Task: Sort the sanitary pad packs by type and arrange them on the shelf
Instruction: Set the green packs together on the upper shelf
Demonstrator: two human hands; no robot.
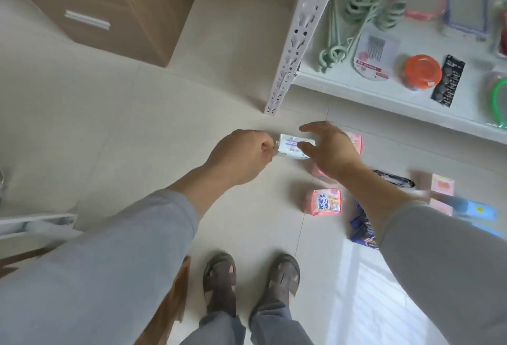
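Both arms in grey sleeves reach forward and down over the pale tiled floor. The left hand is curled, its fingertips pinching the left end of a small white and lilac plastic pad pack held in the air. The right hand has its fingers spread and relaxed, the thumb over the pack's far edge and the fingers at its right end; whether they actually touch the pack is hard to say through the blur.

Below the hands, more packs lie on the floor: a pink pad pack with blue lettering just ahead of the person's brown sandals, another pink pack partly hidden behind the right hand, a dark blue pack under the right forearm, and pale pink and light blue packs farther right. The white metal shelf stands beyond, its perforated upright near the held pack, carrying green hangers, an orange round lid and other goods. A wooden drawer cabinet stands at the upper left.
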